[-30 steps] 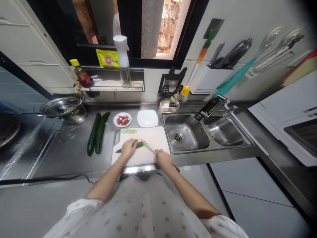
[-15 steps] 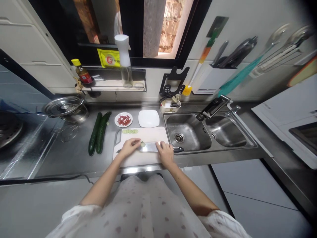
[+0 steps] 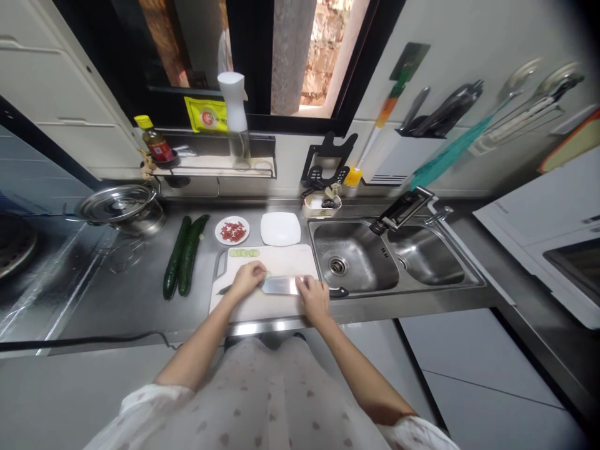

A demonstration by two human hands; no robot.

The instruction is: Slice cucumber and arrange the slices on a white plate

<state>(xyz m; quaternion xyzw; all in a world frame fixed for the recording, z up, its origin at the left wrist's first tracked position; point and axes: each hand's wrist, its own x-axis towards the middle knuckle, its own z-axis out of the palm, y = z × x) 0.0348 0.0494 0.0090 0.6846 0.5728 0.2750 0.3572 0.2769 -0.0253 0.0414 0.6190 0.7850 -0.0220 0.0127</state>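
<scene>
My right hand (image 3: pixel 314 299) is closed on a broad-bladed kitchen knife (image 3: pixel 282 285), its fingers at the right end of the blade. The knife's black handle sticks out to the right, past the hand. My left hand (image 3: pixel 248 279) is closed in a pinch at the blade's left end, on what looks like a pale cucumber slice (image 3: pixel 267 275), partly hidden. Both hands are over a white cutting board (image 3: pixel 281 309). A row of cucumber slices (image 3: pixel 244 253) lies along its far left edge. Beside my left wrist shows a dark narrow thing (image 3: pixel 225 290), mostly covered.
Two whole cucumbers (image 3: pixel 182 256) lie left of the board. Behind it stand a small plate of chopped reddish bits (image 3: pixel 232 230) and a white square plate (image 3: pixel 280 229). A double sink (image 3: pixel 356 259) adjoins on the right; a lidded pot (image 3: pixel 124 209) stands at the far left.
The view has tilted up a little, so the counter sits slightly lower. My left fingers have shifted slightly around the slice, which is now less visible. My right hand stays on the knife.
</scene>
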